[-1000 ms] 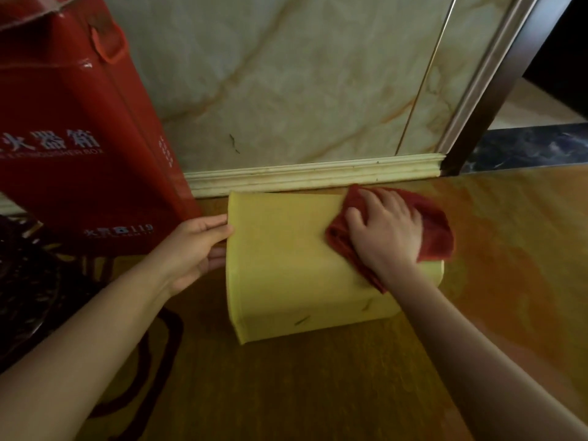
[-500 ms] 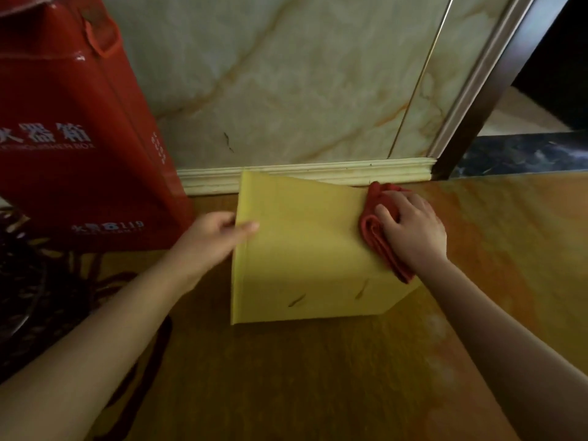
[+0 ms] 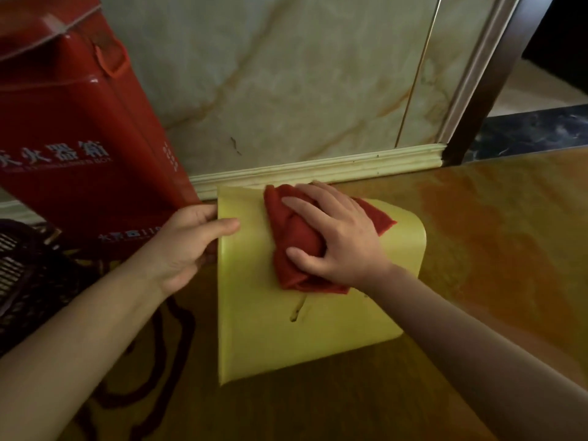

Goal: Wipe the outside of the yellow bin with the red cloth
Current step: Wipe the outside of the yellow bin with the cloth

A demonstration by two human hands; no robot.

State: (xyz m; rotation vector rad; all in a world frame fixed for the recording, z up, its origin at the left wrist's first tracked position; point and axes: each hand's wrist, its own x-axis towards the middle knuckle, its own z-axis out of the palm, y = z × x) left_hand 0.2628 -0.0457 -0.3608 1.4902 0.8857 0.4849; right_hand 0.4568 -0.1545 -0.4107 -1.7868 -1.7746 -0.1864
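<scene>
The yellow bin (image 3: 286, 329) lies on its side on the orange floor, its rim end to the left and its rounded base end to the right. Dark scuff marks show on its upper face. My left hand (image 3: 187, 243) grips the left rim edge, thumb on top. My right hand (image 3: 337, 237) presses the crumpled red cloth (image 3: 292, 237) flat against the bin's upper face, near the far edge by the skirting board. Part of the cloth sticks out from under my palm on both sides.
A red fire extinguisher box (image 3: 82, 148) stands just left of the bin, close to my left hand. A marble wall with a pale skirting board (image 3: 350, 167) runs behind. A dark door frame (image 3: 496, 78) stands at the right. A dark woven basket (image 3: 22, 281) sits at the left edge.
The cloth and my right hand have moved from the bin's right end onto the middle of its upper face. The bin has turned, and my left hand has kept hold of the rim.
</scene>
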